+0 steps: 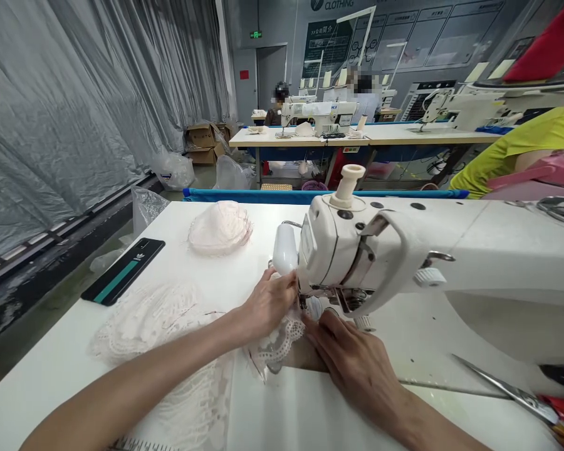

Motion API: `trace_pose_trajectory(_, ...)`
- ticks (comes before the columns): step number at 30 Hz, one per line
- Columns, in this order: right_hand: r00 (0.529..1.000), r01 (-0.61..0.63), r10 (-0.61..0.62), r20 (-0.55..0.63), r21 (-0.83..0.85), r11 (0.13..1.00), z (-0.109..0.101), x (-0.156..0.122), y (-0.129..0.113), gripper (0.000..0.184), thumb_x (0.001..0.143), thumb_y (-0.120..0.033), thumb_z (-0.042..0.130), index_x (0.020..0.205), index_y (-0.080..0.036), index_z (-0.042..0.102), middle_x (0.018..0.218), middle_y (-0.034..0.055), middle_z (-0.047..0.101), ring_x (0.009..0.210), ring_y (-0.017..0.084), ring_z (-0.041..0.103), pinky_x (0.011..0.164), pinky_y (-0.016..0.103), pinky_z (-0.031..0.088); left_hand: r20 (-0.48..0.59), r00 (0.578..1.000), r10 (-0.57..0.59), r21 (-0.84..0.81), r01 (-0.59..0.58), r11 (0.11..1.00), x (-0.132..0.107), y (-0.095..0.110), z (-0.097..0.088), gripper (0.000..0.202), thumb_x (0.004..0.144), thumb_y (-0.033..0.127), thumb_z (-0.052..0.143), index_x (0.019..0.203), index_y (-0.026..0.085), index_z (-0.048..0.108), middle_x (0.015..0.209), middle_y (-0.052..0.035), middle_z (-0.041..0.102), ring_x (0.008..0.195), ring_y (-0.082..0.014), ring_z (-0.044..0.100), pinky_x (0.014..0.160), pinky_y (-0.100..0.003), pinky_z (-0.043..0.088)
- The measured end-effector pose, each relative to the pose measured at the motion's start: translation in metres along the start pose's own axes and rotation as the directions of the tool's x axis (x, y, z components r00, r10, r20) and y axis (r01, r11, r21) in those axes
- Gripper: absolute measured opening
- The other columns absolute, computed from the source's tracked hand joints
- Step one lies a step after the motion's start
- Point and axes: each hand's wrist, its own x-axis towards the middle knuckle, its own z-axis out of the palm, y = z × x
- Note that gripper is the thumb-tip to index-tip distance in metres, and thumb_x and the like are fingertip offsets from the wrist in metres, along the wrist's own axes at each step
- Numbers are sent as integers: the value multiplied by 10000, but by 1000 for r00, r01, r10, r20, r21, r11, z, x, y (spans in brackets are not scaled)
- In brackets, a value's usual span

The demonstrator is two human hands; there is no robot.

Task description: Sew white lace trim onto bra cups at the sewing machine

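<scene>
1. The left hand [267,304] curls onto the lace piece [277,341] beside the needle; I cannot tell whether it pinches the lace.
2. The right hand [352,360] lies flat with its fingers spread narrowly, pressing the lace.
3. The lace sits mid-table [310,407] under the sewing machine [357,250], and the seam looks partly sewn.
4. The lace pile [150,319] at the near left edge seems to be waiting. The small stack [220,228] toward the far edge looks done.

Lace piece [277,341] under sewing machine [404,250], on table [310,413]
</scene>
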Motion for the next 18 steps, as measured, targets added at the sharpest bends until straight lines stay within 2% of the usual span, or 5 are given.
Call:
trace_pose_trajectory(3,1000,10,-10,13,-20,1000,1,0,1,332,869,-65,354,1095,-145,584,759,49,577,513,120,473,462,260,268,20,1000,-7,-11,7,1000,2,-2,1,273,677,-53,303,550,188,291,687,-5,490,704,-165,475,933,-434,328)
trace_pose_trajectory(8,1000,27,-27,12,-26,999,2,-2,0,357,856,-52,351,1111,-147,582,767,52,582,503,123,451,480,266,296,1,1000,16,-39,-16,999,4,-7,2,260,675,-48,331,562,178,392,727,-21,520,780,-196,498,934,-448,331)
trace_pose_trajectory(12,999,48,-48,-15,0,999,1,-2,0,319,876,-70,359,1086,-123,593,775,53,589,500,127,444,490,275,316,12,998,66,75,-67,995,3,-7,2,277,636,-74,332,585,174,444,675,-6,507,726,-177,523,972,-450,305)
trace_pose_trajectory(15,995,72,-69,-71,44,996,-3,-1,-2,277,908,-108,360,1017,-116,615,731,46,583,497,124,443,487,268,322,-66,993,93,139,-83,987,-9,1,2,271,669,-61,343,679,152,511,839,-39,561,677,-152,534,995,-454,292)
trace_pose_trajectory(18,993,83,-72,-92,120,989,-7,0,-4,271,933,-153,356,959,-125,624,698,40,576,515,122,468,493,256,334,-122,984,126,176,-104,979,-28,18,4,214,785,13,389,807,144,557,978,-69,572,735,-157,559,988,-452,296)
